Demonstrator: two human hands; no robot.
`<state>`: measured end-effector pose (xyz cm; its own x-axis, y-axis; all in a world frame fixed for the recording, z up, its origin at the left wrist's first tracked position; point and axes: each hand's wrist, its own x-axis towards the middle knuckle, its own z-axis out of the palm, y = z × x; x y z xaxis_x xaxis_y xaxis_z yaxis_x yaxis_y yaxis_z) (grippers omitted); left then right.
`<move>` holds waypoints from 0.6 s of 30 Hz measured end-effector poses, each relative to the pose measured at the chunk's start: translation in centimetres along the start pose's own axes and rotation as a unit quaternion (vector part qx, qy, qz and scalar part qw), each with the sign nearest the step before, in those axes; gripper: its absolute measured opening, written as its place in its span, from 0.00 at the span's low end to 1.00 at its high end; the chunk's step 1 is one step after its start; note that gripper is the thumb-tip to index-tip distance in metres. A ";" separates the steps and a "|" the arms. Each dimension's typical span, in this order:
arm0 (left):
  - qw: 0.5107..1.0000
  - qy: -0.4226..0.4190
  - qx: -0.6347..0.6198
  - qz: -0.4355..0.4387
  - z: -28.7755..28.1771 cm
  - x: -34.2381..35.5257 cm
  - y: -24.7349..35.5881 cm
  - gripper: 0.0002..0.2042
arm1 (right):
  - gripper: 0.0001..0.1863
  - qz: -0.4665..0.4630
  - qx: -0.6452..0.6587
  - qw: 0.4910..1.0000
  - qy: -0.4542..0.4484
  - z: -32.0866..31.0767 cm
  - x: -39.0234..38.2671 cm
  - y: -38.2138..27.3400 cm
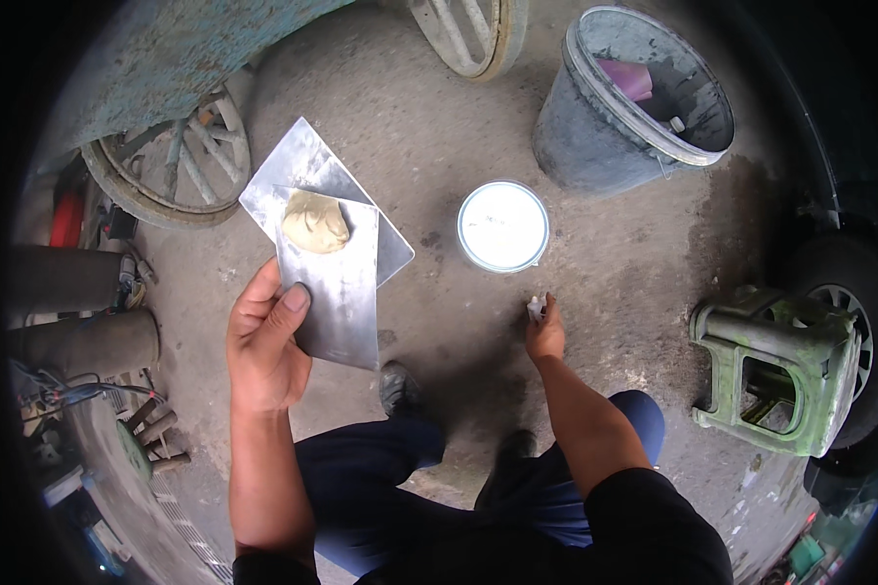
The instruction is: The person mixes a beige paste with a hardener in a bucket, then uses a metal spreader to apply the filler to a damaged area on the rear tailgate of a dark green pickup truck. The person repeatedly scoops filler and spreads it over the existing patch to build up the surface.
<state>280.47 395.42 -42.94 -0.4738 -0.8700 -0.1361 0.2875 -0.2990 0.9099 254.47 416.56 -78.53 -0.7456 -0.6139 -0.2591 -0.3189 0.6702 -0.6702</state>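
Closest to my eyes is a metal spreading plate (pixel 337 307), pinched by my left hand (pixel 268 346) with the thumb flat on its face and the fingers behind. Just beyond that thumb, on the plate's far end, sits a beige putty lump (pixel 314 224). Under it, fanned out farther from the grip, lies a second metal plate (pixel 385 249); whether my hidden fingers hold that too, I cannot tell. My right hand (pixel 546 339) is closed around a small pale object (pixel 536 309), perhaps a tube, well apart from the plates. I judge the work early: the putty is out on the metal, but in one mass, its spreading or blending not yet done. Just ahead of my right grip stands a white-topped tub (pixel 502 226); beyond is a grey bucket (pixel 590 132), and off to the right a green plastic stool (pixel 707 390).
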 end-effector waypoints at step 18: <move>0.989 0.006 0.131 -0.071 4.6 0.9 -1.8 0.17 | 0.32 -0.003 0.646 0.748 -0.155 -16.7 -0.9 -19.5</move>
<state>275.69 396.93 -42.92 -0.4835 -0.8318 -0.2727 -0.0064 -0.3082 0.9513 251.56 411.02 -53.63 -0.5119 -0.8164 -0.2673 0.6579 -0.1725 -0.7331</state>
